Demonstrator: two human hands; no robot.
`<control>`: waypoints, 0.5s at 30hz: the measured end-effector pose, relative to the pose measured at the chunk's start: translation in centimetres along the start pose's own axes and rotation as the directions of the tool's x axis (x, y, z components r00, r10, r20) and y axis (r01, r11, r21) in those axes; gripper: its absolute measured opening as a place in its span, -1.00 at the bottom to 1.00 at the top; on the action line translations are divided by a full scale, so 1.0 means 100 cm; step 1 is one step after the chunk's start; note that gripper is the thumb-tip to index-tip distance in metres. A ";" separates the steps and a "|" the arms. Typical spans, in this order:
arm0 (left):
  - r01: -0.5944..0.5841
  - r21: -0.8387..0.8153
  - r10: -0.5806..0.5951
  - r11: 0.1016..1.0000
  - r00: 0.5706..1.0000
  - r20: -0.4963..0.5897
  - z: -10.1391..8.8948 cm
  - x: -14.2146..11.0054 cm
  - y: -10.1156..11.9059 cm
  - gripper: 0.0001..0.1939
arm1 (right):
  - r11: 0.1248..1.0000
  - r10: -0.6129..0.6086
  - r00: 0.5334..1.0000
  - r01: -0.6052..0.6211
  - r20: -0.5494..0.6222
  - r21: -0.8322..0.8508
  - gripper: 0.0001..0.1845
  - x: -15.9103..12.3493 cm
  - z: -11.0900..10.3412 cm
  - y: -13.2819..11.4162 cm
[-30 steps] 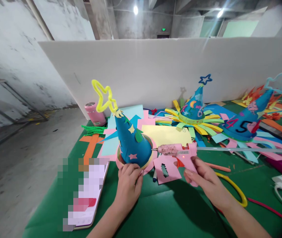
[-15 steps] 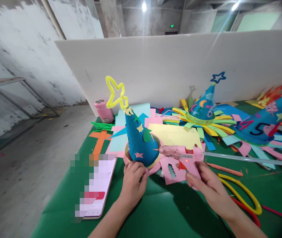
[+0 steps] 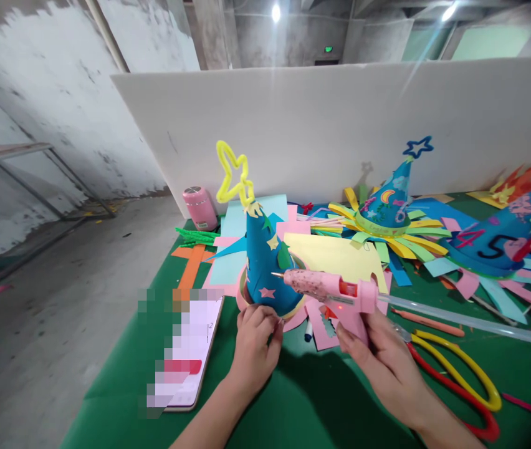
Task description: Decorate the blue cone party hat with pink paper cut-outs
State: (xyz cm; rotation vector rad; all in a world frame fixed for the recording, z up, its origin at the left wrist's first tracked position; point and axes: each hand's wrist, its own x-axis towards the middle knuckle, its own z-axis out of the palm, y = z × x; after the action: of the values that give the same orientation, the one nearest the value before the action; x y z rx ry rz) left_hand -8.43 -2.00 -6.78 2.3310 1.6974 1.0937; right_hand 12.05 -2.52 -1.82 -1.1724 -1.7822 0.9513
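A blue paper cone hat with star stickers and a yellow pipe-cleaner star on its tip stands on the green table. My left hand pinches the hat's pink and yellow brim at the front. My right hand grips a pink hot glue gun by the handle. Its nozzle points left and touches the cone's lower right side. A long clear glue stick trails out of the gun's back to the right.
A phone lies left of my left hand. Two more blue cone hats stand to the right among coloured paper strips. A pink cup stands at the back. Yellow and red loops lie right of my hand. A white board walls the table's far edge.
The glue gun has moved left and up, its nozzle now against the cone's side. The hat stands more upright. The view has shifted slightly.
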 end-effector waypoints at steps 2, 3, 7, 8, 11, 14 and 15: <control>-0.005 -0.005 0.005 1.000 1.000 -0.013 0.001 -0.001 0.000 -0.88 | 0.999 -0.038 0.999 0.038 0.031 -0.003 -0.72 0.003 0.004 -0.006; -0.009 -0.009 0.009 1.000 1.000 -0.017 0.002 -0.002 0.000 -0.89 | 0.998 -0.057 0.998 0.057 0.042 -0.017 -0.72 0.005 0.007 -0.009; -0.018 -0.023 0.018 1.000 1.000 -0.012 0.002 -0.002 0.001 -0.89 | 0.983 -0.146 0.989 0.147 0.019 -0.107 -0.72 0.010 0.012 -0.014; -0.018 -0.024 0.018 1.000 1.000 -0.006 0.001 -0.002 0.001 -0.89 | 0.976 -0.173 0.985 0.173 0.012 -0.132 -0.69 0.010 0.013 -0.014; -0.020 -0.029 0.020 0.999 1.000 -0.005 0.001 -0.002 0.002 -0.88 | 0.952 -0.222 0.975 0.218 0.006 -0.213 -0.65 0.009 0.015 -0.009; -0.024 -0.038 0.023 0.999 1.000 -0.021 0.002 -0.003 0.002 -0.87 | 0.950 -0.208 0.977 0.212 0.042 -0.229 -0.66 0.006 0.017 -0.005; -0.022 -0.041 0.021 0.999 1.000 -0.018 0.002 -0.003 0.002 -0.87 | 0.953 -0.198 0.978 0.206 0.058 -0.221 -0.66 0.006 0.017 -0.005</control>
State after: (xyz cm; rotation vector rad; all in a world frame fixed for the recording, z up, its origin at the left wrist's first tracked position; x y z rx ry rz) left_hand -8.18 -2.30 -7.03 2.3271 1.6429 1.1456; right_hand 10.17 -2.38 -2.02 -1.0880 -2.0361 0.6661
